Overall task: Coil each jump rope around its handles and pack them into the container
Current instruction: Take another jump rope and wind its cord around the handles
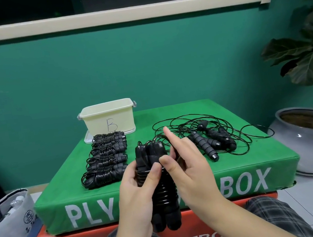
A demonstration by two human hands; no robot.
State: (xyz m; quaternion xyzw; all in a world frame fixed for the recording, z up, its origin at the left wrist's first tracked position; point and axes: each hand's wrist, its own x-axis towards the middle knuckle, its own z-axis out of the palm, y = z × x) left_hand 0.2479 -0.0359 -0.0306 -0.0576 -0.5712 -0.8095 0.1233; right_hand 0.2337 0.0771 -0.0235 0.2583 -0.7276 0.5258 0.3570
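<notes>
Jump rope [159, 181] half-coiled on paired handles; left hand [136, 190] grips the bundle, right hand [188, 160] pinches cord, forefinger straight.

Bare forearms, no sleeves; dark plaid shorts [272, 220] cover both legs.

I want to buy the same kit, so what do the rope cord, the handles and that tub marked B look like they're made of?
The cord looks like thin black plastic-coated cable: glossy, holding springy loops. The handles look like matte ribbed foam or soft rubber, with harder plastic end caps; which one is unclear. The tub looks like smooth cream plastic, opaque, with grey clip latches.
</notes>
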